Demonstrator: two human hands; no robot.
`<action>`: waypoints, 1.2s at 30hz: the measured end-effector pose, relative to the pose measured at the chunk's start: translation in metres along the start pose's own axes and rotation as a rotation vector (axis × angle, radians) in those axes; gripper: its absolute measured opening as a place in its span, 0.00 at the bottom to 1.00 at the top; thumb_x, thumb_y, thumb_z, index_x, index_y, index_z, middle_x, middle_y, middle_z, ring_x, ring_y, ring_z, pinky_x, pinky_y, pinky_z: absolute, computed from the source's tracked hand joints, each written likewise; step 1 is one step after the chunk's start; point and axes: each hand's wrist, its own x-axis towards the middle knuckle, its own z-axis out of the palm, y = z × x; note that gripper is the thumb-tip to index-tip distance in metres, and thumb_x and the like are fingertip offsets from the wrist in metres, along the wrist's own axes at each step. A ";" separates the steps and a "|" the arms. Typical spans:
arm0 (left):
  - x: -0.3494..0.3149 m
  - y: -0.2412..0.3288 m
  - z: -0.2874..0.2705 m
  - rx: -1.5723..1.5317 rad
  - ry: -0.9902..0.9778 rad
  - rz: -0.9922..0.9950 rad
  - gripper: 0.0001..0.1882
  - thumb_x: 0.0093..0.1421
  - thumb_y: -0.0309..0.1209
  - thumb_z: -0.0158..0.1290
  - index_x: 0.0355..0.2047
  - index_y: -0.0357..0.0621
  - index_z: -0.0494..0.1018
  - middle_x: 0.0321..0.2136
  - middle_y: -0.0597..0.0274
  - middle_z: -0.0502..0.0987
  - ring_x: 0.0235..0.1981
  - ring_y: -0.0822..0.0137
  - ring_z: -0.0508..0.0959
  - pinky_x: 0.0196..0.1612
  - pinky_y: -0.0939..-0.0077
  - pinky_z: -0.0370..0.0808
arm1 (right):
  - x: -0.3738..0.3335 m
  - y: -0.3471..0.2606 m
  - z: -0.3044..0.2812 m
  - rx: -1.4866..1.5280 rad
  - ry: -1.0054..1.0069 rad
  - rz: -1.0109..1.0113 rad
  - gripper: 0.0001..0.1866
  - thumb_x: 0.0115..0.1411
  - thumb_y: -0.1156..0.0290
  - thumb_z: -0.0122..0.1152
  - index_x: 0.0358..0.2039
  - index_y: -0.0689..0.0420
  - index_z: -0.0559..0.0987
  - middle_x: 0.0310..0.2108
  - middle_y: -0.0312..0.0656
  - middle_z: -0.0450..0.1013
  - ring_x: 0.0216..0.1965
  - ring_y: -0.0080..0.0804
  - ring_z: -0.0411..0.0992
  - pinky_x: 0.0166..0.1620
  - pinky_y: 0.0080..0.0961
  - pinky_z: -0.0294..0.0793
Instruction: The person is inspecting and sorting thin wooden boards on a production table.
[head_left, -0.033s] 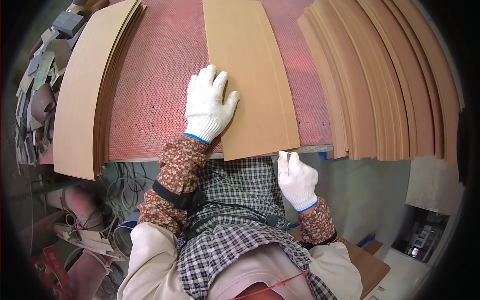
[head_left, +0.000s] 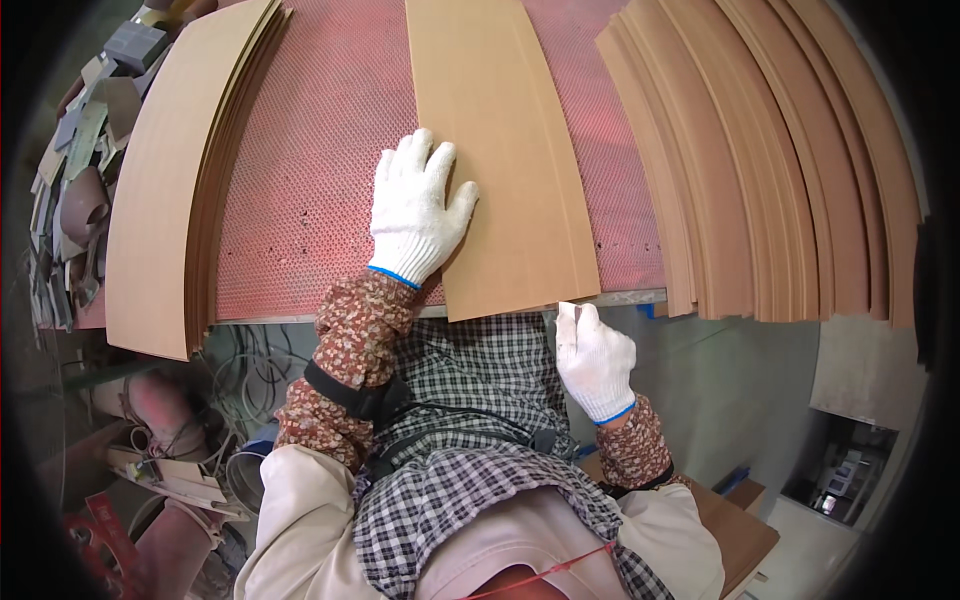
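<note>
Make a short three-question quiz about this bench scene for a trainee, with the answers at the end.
1. Which hand lies spread over the left edge of the middle board? A: the left. B: the right. C: both.
2. True or false: the right hand is bare.
3. What colour is the mat between the middle board and the left stack?

Key:
1. A, the left hand.
2. False; it wears a white glove.
3. Pinkish red.
</note>
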 end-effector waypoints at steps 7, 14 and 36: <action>-0.002 -0.004 0.012 0.010 0.032 0.030 0.28 0.59 0.38 0.67 0.57 0.36 0.76 0.62 0.42 0.73 0.60 0.42 0.73 0.66 0.49 0.70 | 0.009 -0.002 0.000 -0.035 -0.052 0.039 0.15 0.74 0.60 0.59 0.32 0.54 0.75 0.17 0.47 0.76 0.17 0.46 0.77 0.21 0.42 0.75; -0.004 0.006 -0.002 0.012 -0.034 -0.020 0.31 0.59 0.38 0.67 0.59 0.36 0.76 0.65 0.38 0.71 0.66 0.38 0.70 0.71 0.45 0.65 | 0.048 0.004 -0.003 -0.004 -0.098 -0.022 0.15 0.75 0.58 0.57 0.34 0.54 0.76 0.16 0.46 0.75 0.16 0.47 0.77 0.21 0.44 0.76; -0.003 0.037 -0.019 -0.088 -0.115 -0.133 0.36 0.52 0.32 0.71 0.62 0.37 0.74 0.66 0.34 0.70 0.68 0.35 0.70 0.72 0.36 0.63 | 0.431 0.002 0.045 -0.013 -0.242 0.023 0.27 0.74 0.50 0.43 0.51 0.55 0.85 0.53 0.56 0.82 0.55 0.62 0.79 0.60 0.55 0.76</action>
